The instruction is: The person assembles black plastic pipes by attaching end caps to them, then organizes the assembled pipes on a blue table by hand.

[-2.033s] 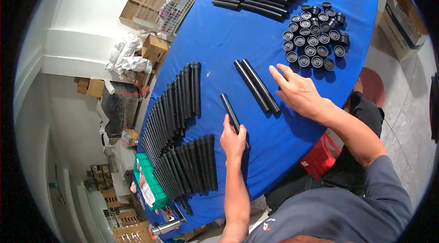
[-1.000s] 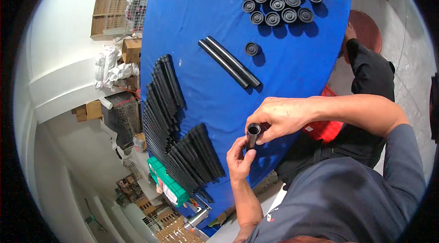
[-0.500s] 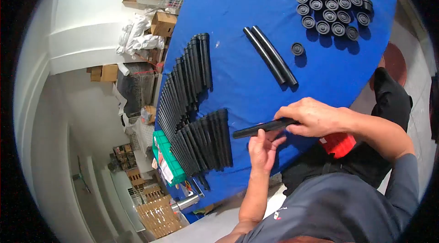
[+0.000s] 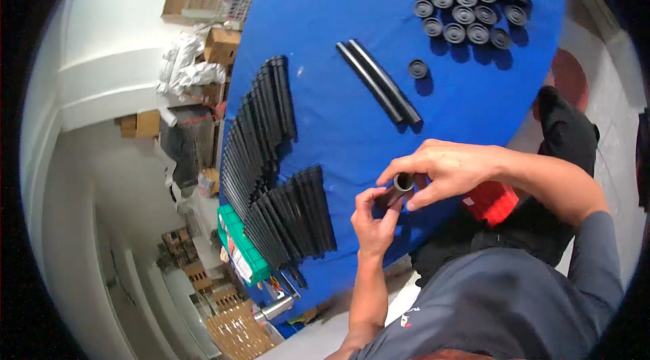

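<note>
A black tube (image 4: pixel 399 191) is tipped so that its round open end faces up toward me. My left hand (image 4: pixel 376 224) is closed around its lower part, thumb and fingers on opposite sides. At the open end, my right hand (image 4: pixel 452 169) has its fingers and thumb curled around the rim. Two black tubes (image 4: pixel 379 86) lie side by side on the blue cloth beyond my hands. Close to them stands a single round black cap (image 4: pixel 418 69) with a ringed face.
Rows of black tubes (image 4: pixel 291 214) lie fanned out on the left of the blue-covered table (image 4: pixel 325 123). Many black caps (image 4: pixel 465 14) are grouped at the far right. A green crate (image 4: pixel 244 245) sits at the left edge. Something red (image 4: pixel 491 203) is by my lap.
The tube has swung from lying sideways to pointing its open end up at me. My right hand has shifted left, nearer my left hand. The view has moved slightly.
</note>
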Tool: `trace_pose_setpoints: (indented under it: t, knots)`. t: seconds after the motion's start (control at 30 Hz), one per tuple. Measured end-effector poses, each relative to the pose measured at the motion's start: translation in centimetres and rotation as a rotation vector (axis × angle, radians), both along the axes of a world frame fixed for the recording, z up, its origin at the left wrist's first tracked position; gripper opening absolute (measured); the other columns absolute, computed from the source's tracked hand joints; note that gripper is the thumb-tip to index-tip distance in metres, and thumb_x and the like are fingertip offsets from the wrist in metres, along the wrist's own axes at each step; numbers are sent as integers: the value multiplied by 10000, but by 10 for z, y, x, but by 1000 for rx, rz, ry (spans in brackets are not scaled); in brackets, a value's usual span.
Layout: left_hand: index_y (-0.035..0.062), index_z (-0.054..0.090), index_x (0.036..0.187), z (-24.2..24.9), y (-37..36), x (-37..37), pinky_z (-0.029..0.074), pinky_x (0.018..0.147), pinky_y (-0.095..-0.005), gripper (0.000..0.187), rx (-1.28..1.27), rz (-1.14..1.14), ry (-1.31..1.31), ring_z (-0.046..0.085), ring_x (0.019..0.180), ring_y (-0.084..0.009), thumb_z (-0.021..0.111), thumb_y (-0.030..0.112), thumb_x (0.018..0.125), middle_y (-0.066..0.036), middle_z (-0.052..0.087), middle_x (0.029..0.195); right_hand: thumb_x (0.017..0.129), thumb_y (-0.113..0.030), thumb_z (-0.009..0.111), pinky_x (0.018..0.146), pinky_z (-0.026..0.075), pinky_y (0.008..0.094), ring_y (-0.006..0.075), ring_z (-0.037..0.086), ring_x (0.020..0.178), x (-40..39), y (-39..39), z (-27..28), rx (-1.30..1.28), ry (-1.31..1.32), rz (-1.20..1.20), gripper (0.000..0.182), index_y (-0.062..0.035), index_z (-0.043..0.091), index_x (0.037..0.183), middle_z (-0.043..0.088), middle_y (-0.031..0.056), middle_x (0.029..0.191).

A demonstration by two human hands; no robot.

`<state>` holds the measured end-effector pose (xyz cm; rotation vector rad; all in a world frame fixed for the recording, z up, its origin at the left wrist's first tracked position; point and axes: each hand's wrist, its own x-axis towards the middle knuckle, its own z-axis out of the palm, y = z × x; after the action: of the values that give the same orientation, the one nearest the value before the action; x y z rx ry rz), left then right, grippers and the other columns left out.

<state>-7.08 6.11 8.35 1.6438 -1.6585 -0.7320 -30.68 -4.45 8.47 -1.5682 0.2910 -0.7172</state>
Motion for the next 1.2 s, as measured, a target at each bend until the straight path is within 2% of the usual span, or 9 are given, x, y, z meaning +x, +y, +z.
trace_pose_setpoints:
  t: [0.17,0.37,0.47,0.57,0.67,0.77,0.87,1.1,1.2]
  knots:
    - [23,610,1038,11,9,15,495,876,-297,355,217,-108,179,632,912,-139,821,-25,757,-50,663,1036,895,-133,702,674,536,360,223,680,720,2,0,-3,9,-118,74,408,-49,637,1289,735,115,914]
    - [-17,682,1107,24,0,11,467,899,-325,329,84,-222,179,587,1001,-202,792,62,807,-124,648,1083,884,-125,702,680,539,360,229,681,723,6,1,-7,13,-156,98,422,-27,632,1288,735,127,928]
    - [-36,668,1154,23,3,23,459,918,-333,353,172,-283,228,578,1040,-209,766,112,850,-126,641,1119,881,-145,712,686,541,361,235,680,732,8,0,-9,2,-140,90,403,-19,644,1258,730,131,915]
    - [-56,632,1219,20,13,35,462,928,-334,385,319,-201,333,593,1034,-209,727,129,895,-114,647,1131,873,-178,727,692,542,368,244,683,747,6,-3,-7,-21,-87,99,366,-11,667,1194,726,128,881]
    - [-62,587,1263,15,19,39,488,936,-359,501,406,-177,427,657,1017,-236,741,262,912,-122,682,1110,859,-200,738,684,532,379,255,681,744,7,-3,-11,-47,-64,96,338,-10,686,1134,719,126,848]
    - [-50,581,1243,16,22,34,518,912,-381,462,444,-168,457,680,985,-250,712,264,930,-151,691,1103,844,-201,740,667,514,390,264,673,732,7,-1,-13,-38,-30,120,336,-13,692,1119,714,131,837]
    - [-33,549,1288,15,25,37,529,920,-372,432,484,-161,517,686,996,-234,718,131,926,-158,688,1134,833,-195,740,653,501,394,268,666,717,9,0,-16,-43,10,134,361,-8,686,1136,711,140,835]
    - [-27,564,1223,7,28,40,544,881,-329,443,477,-119,415,682,975,-197,793,62,854,-136,693,1105,835,-194,738,651,502,406,276,675,704,15,3,-19,-27,-8,103,439,14,634,1208,704,158,815]
    - [-32,575,1194,7,25,41,540,874,-316,396,479,-137,436,676,965,-183,778,83,874,-120,691,1088,822,-200,719,687,536,415,294,714,767,12,1,-12,17,21,127,368,34,656,1099,726,175,825]
